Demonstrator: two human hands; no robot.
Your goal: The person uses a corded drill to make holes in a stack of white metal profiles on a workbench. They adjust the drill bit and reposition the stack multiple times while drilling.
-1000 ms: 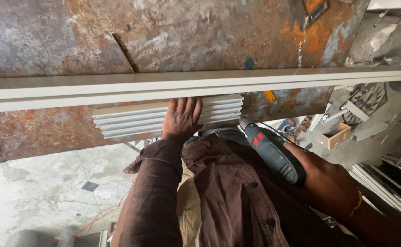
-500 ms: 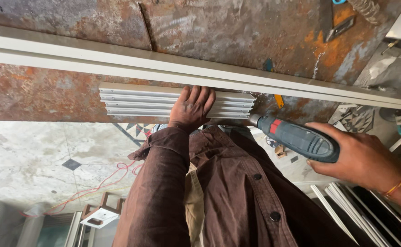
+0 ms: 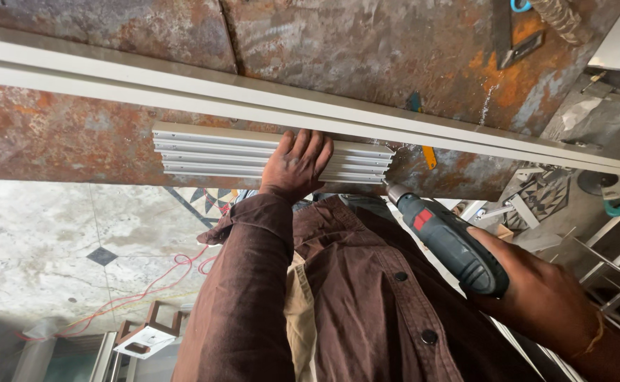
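1. Rusty metal table fills the top of the view; marble floor with dark diamond inlays lies below its near edge.
2. Long white rail runs across the table from left edge to right, sloping down to the right.
3. Ribbed white profile lies flat on the table, just beside the rail on its near side, parallel to it and much shorter.
4. Left hand presses palm-down on the profile, right of its middle, fingers spread flat and pointing at the rail; nothing gripped.
5. Right hand wraps closed around the drill handle, below and right of the profile.
6. Drill is dark teal with a red patch; its tip sits at the profile's right end, near corner; contact too small to tell.
7. Brown shirt covers the lower middle and hides the table's near edge under the profile.
8. Yellow pencil-like piece lies on the table just right of the profile's end.
9. Red wire loops on the floor below the profile's left part.
10. Small wooden stand sits on the floor, well below the profile.
11. White bars lean at far right, beyond the drill.
12. Metal square rests on the table beyond the rail, upper right.
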